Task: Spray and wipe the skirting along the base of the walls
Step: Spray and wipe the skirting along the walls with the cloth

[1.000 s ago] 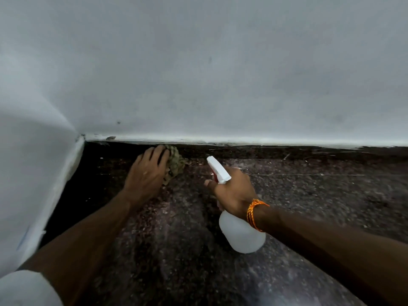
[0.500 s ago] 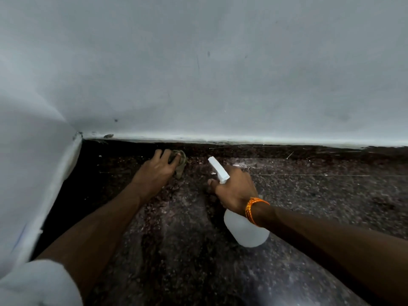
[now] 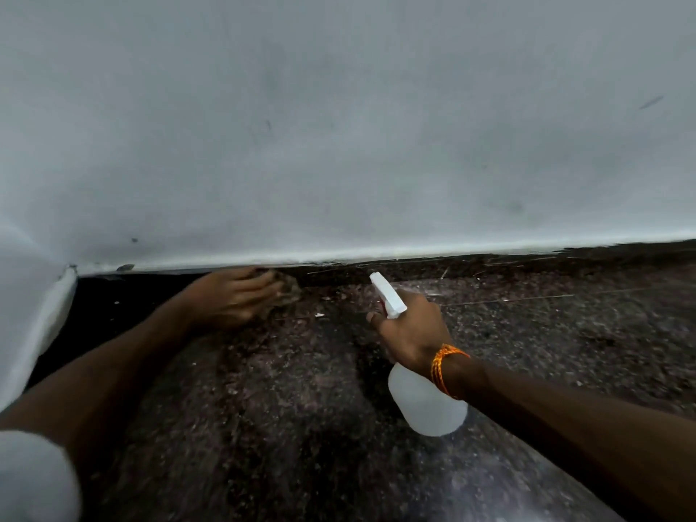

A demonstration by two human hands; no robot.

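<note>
The dark stone skirting (image 3: 489, 263) runs along the base of the grey-white wall (image 3: 339, 126). My left hand (image 3: 229, 299) presses a crumpled greenish cloth (image 3: 289, 287) against the skirting near the left corner; most of the cloth is hidden under my fingers. To the right, my right hand (image 3: 412, 329) grips the neck of a translucent white spray bottle (image 3: 425, 405), whose white nozzle points up and left toward the skirting. An orange thread band circles that wrist.
A second wall (image 3: 26, 314) meets the first at the corner on the left, with a pale painted edge at its base. The dark speckled granite floor (image 3: 286, 427) fills the lower view, with a few white specks near the skirting.
My left hand has slid the cloth along the skirting, its fingers now turned toward the right. The right hand with the bottle has stayed almost in place. The view has swung a little to the right.
</note>
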